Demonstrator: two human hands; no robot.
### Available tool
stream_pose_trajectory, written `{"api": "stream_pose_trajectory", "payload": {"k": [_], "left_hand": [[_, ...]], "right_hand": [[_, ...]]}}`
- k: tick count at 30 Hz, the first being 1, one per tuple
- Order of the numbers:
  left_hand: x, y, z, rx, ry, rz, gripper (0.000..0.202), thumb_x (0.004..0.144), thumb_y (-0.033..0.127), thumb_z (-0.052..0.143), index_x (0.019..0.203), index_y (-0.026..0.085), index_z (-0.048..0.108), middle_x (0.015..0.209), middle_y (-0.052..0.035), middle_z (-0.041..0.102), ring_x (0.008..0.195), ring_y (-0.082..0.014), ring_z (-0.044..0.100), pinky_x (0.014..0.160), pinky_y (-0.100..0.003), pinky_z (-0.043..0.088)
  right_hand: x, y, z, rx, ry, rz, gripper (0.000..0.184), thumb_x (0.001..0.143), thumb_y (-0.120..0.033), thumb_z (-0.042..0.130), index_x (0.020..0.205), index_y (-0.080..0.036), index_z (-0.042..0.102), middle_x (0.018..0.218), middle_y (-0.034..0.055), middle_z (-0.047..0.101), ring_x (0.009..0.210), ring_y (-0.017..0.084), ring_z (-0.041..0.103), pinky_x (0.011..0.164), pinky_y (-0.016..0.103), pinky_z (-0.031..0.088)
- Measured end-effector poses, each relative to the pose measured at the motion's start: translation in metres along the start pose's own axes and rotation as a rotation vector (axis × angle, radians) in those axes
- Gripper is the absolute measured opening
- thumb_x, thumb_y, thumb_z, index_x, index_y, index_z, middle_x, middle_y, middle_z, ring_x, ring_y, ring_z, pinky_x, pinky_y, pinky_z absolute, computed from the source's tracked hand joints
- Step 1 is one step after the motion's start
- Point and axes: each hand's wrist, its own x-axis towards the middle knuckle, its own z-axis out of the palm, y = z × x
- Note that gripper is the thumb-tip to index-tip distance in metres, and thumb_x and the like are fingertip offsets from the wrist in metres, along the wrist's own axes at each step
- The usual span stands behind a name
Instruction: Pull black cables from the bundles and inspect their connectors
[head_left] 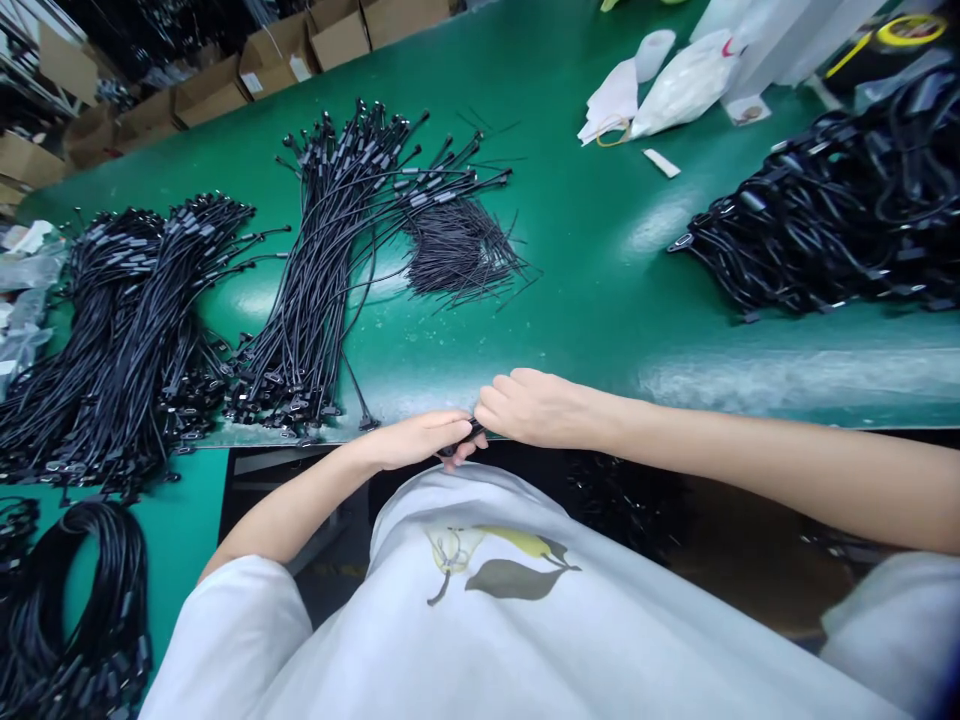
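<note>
My left hand (421, 438) and my right hand (525, 407) meet at the near edge of the green table (600, 250), just above my white shirt. Both are closed, fingertips pinched together on a small black piece (471, 433) that is mostly hidden between them. The closest bundle of black cables (315, 290) lies on the table to the left of my hands, its connector ends near the table edge. A loose fan of thin black ties (461, 250) lies just beyond it.
Another cable bundle (120, 340) lies at the far left and a coiled cable heap (82, 590) at the lower left. A big black cable pile (832, 220) sits at the right. White plastic bags (675, 85) and cardboard boxes (300, 50) line the far side.
</note>
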Motion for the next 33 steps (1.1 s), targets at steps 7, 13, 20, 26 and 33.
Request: {"api": "stream_pose_trajectory", "payload": {"k": [7,13,20,26,33], "left_hand": [[0.006,-0.009,0.008,0.574,0.339,0.095,0.03,0.098,0.035,0.032,0.089,0.018,0.054,0.071,0.0005,0.055,0.066,-0.014,0.05,0.067,-0.027,0.039],[0.007,-0.003,0.008,0.805,0.407,0.097,0.029,0.099,0.035,0.031,0.093,0.019,0.055,0.094,-0.0061,0.066,0.086,-0.0204,0.06,0.079,-0.031,0.043],[0.006,0.0,-0.002,0.704,0.264,0.032,0.026,0.097,0.033,0.033,0.084,0.02,0.052,0.074,0.0001,0.06,0.072,-0.0155,0.056,0.074,-0.027,0.043],[0.009,-0.005,-0.008,0.728,0.29,0.069,0.024,0.096,0.03,0.034,0.097,0.018,0.055,0.081,-0.0021,0.062,0.073,-0.0171,0.057,0.073,-0.028,0.044],[0.012,-0.008,-0.007,0.949,0.338,0.068,0.028,0.098,0.033,0.03,0.095,0.019,0.054,0.092,-0.008,0.065,0.083,-0.0214,0.061,0.079,-0.032,0.045]], "right_hand": [[0.004,-0.017,0.004,0.221,0.05,0.176,0.03,0.092,-0.006,0.037,0.095,-0.017,0.065,0.073,0.0027,0.057,0.07,0.019,0.052,0.106,0.045,0.038],[0.004,-0.032,-0.004,-0.075,-0.048,0.253,0.032,0.092,-0.006,0.035,0.104,-0.009,0.064,0.1,0.0116,0.064,0.1,0.025,0.056,0.107,0.049,0.032],[0.002,-0.017,0.021,-0.041,-0.042,0.164,0.02,0.091,-0.009,0.043,0.076,-0.017,0.054,0.063,0.0028,0.052,0.054,0.017,0.044,0.058,0.032,0.025],[-0.002,-0.011,0.021,-0.023,-0.051,0.093,0.022,0.1,-0.019,0.037,0.103,-0.009,0.056,0.074,0.0046,0.054,0.064,0.019,0.045,0.06,0.034,0.018],[-0.001,-0.011,0.027,0.062,-0.032,0.166,0.02,0.097,-0.014,0.038,0.087,-0.013,0.055,0.069,0.0041,0.052,0.06,0.018,0.04,0.06,0.033,0.017]]}}
